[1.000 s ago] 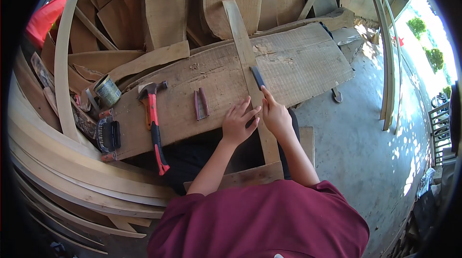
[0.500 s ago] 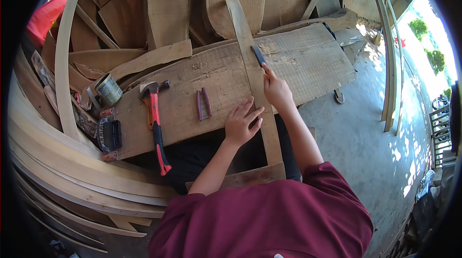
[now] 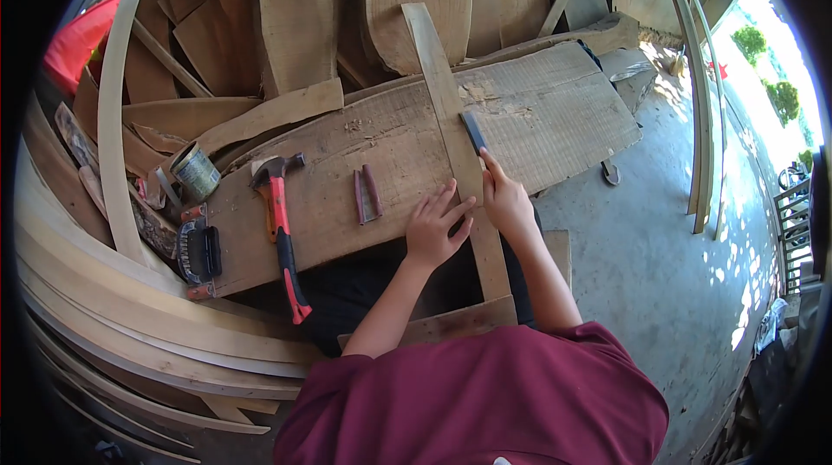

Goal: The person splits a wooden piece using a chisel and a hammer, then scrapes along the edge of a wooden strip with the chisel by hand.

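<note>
My left hand (image 3: 433, 227) lies flat with fingers spread on a long thin wooden slat (image 3: 444, 101), pressing it down. The slat lies across a broad, worn plank (image 3: 399, 136). My right hand (image 3: 507, 202) is closed around a flat, dark, file-like tool (image 3: 473, 133), its index finger stretched along it. The tool points away from me, against the slat's right edge; its handle end is hidden in the hand. Left of my left hand, on the plank, lie two purplish strips (image 3: 367, 195) and a claw hammer (image 3: 282, 235) with a red and black handle.
A brush-like tool (image 3: 199, 248) sits at the plank's left end, near a tin can (image 3: 195, 172). Curved wooden strips (image 3: 173, 326) are stacked at left. Boards (image 3: 299, 23) lean at the back. Tall strips (image 3: 704, 118) stand on the right, over the concrete floor (image 3: 641, 266).
My right hand has drawn the dark tool toward me along the slat's right edge. My left hand stays on the slat, and the view has shifted slightly.
</note>
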### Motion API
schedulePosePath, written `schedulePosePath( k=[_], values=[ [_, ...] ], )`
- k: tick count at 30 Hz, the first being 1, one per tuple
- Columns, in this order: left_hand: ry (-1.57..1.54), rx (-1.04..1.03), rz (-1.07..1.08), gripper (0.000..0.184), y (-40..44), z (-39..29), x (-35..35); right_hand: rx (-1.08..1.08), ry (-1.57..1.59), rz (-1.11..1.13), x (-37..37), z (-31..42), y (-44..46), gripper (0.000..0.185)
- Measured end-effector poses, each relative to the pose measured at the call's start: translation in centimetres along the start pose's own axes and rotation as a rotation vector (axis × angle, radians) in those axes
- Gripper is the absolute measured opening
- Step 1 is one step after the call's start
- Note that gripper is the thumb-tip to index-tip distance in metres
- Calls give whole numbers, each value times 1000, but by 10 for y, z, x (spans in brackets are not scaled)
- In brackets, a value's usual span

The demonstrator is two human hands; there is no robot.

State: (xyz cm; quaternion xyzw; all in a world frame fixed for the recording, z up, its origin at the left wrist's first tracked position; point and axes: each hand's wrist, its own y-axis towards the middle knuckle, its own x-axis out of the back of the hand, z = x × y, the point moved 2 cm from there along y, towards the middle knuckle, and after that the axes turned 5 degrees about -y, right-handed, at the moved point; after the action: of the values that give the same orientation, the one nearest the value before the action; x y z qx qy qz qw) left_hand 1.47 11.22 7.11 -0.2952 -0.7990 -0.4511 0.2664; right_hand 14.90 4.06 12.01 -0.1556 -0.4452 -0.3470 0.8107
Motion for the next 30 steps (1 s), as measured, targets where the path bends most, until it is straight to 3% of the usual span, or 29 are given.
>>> schedulePosePath(
  k=[4,7,20,23,30],
  values=[
    [-9,15,34,34,-1,2,-1,-24,44,49,8,-12,-57,42],
    [3,20,34,33,0,1,-2,-38,-15,71,17,-6,-51,43],
    [19,-49,-20,32,2,1,1,178,-139,-80,-11,49,163,39],
    [23,-51,-10,31,2,0,3,61,-100,45,-9,60,175,40],
    [-18,-40,45,34,2,2,5,62,-64,-10,-4,26,44,41]
  ],
)
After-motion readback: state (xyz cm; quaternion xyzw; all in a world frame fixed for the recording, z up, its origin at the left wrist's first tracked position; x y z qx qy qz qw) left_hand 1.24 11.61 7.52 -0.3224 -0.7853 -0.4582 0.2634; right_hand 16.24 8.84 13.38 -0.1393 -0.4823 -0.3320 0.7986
